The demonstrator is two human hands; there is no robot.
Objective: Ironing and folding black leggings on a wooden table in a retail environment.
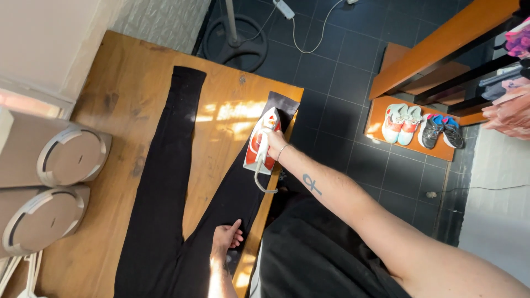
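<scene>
Two bare hands work over one pair of black leggings (165,182) spread flat on a wooden table (118,83), seen from above. The leggings lie in a narrow V, waist toward the person and both legs stretching away, so each leg can be pressed along its length. The right hand (274,138) is closed around the handle of one red and white steam iron (263,144), which sits soleplate down on the far end of the right leg, near the table's edge, its tip pointing away from the person. The iron's pale cord loops down just behind it. The left hand (226,237) rests flat, fingers slightly spread, on the upper part of that same leg near the crotch, holding nothing; pressing there seems to keep the fabric taut and smooth ahead of the iron.

Sunlight falls in a bright patch on the wood between the two legs. Two cylindrical speakers (49,187) with round grey faces lie at the left edge of the table. Beyond the table is a dark tiled floor (342,83) with a fan base (234,38) and a white power strip (284,8). On a low orange shelf (381,129) to the right stand two pairs of sneakers (422,126), four shoes in all: one pale pair, one dark pair with blue and pink.
</scene>
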